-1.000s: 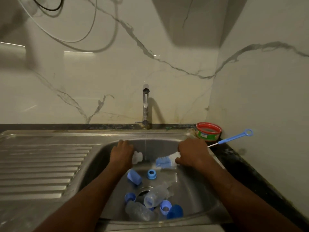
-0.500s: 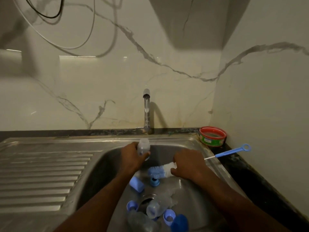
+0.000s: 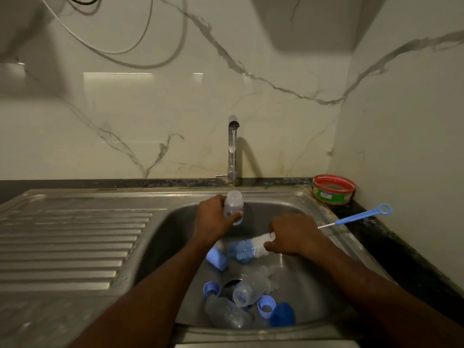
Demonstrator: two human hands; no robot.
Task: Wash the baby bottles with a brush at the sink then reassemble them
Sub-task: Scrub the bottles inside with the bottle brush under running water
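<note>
My left hand (image 3: 213, 219) grips a small clear baby bottle (image 3: 233, 203) upright, its open mouth right under the tap (image 3: 233, 149), from which a thin stream runs. My right hand (image 3: 293, 237) holds the bottle brush (image 3: 247, 248) by its white and blue bristles; the brush's blue ring handle (image 3: 364, 214) sticks out to the right over the counter. In the steel sink (image 3: 316, 277) lie two more clear bottles (image 3: 248, 288) (image 3: 226, 313), several blue rings and caps (image 3: 266, 306) and a light blue cap (image 3: 217, 258).
A ribbed steel draining board (image 3: 72, 244) stretches left of the basin. A red and green round tub (image 3: 334, 189) stands on the dark counter in the back right corner. Marble walls close in behind and on the right.
My left hand has lifted the small bottle from the basin floor up under the tap. My right hand with the brush shifted slightly toward the middle.
</note>
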